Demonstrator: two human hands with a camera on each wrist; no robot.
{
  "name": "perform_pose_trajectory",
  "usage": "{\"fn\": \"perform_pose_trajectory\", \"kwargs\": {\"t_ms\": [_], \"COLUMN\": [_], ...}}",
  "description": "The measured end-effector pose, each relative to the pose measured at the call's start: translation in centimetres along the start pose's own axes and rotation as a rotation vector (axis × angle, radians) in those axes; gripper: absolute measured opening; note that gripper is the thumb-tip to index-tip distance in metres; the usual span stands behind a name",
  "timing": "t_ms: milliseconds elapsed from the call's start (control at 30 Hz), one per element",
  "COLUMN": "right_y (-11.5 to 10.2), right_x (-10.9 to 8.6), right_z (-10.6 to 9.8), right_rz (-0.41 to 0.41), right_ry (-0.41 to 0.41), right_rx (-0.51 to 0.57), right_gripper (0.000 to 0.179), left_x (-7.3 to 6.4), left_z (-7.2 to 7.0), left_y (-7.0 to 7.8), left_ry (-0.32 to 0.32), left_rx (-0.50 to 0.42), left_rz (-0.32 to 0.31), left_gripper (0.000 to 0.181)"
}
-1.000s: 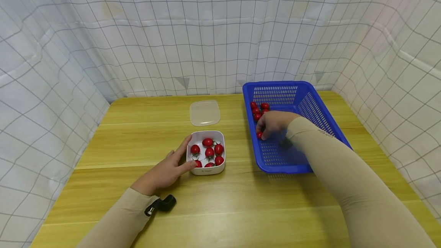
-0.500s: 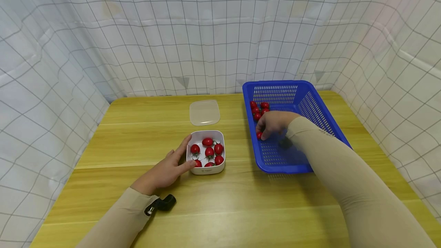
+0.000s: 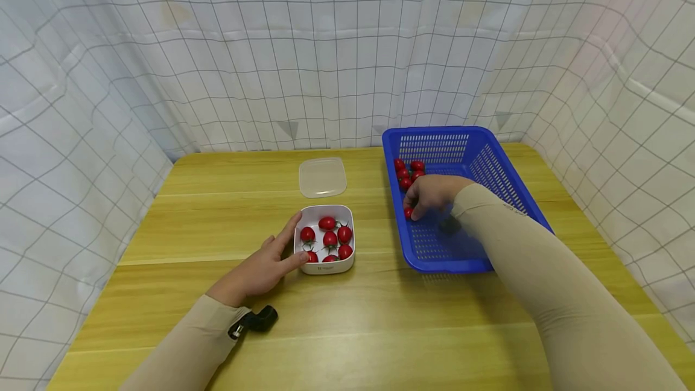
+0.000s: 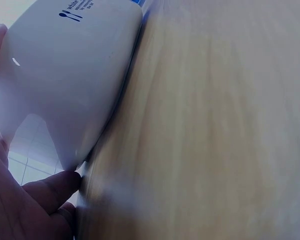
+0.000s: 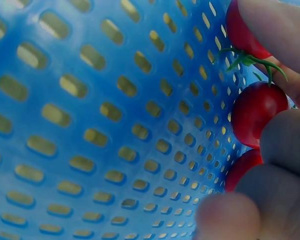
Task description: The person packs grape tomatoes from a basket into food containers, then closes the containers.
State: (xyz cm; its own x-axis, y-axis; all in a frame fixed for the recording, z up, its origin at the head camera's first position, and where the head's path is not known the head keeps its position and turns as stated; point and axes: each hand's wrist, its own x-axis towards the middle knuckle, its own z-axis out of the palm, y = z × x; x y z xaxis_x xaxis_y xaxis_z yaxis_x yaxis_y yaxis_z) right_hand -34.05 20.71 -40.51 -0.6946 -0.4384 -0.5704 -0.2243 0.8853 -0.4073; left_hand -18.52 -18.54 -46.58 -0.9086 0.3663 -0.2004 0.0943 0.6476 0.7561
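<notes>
My left hand (image 3: pixel 260 270) rests at the left side of a small white square box (image 3: pixel 326 268), thumb over its near-left rim and a finger along the left wall. In the left wrist view, the box's wall (image 4: pixel 75 65) fills the upper left, with fingers against it. Several red cherry tomatoes (image 3: pixel 330 239) with green stems lie inside. My right hand (image 3: pixel 434 192) reaches into a blue perforated basket (image 3: pixel 399 216) and pinches a cherry tomato (image 3: pixel 408 213) near its left wall. In the right wrist view, the thumb presses a tomato (image 5: pixel 242 30); other tomatoes (image 5: pixel 257 112) sit beside the curled fingers.
More cherry tomatoes (image 3: pixel 404 183) cluster in the basket's far-left part. A translucent flat lid (image 3: pixel 323 177) lies on the wooden table (image 3: pixel 217 198) behind the box. Checked white curtains (image 3: pixel 336 65) enclose the table at the back and sides.
</notes>
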Motion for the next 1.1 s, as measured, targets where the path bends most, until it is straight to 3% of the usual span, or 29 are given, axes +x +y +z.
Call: {"fn": "perform_pose_trajectory", "kwargs": {"t_ms": [1100], "right_y": [-0.12], "right_x": [-0.61], "right_z": [-0.11], "right_rz": [-0.016], "right_ry": [-0.005], "right_rx": [0.002], "right_gripper": [0.02], "left_x": [-0.13], "left_z": [0.01], "left_y": [0.0], "left_ry": [0.0], "left_rx": [-0.015], "left_rz": [-0.01], "left_gripper": [0.085]}}
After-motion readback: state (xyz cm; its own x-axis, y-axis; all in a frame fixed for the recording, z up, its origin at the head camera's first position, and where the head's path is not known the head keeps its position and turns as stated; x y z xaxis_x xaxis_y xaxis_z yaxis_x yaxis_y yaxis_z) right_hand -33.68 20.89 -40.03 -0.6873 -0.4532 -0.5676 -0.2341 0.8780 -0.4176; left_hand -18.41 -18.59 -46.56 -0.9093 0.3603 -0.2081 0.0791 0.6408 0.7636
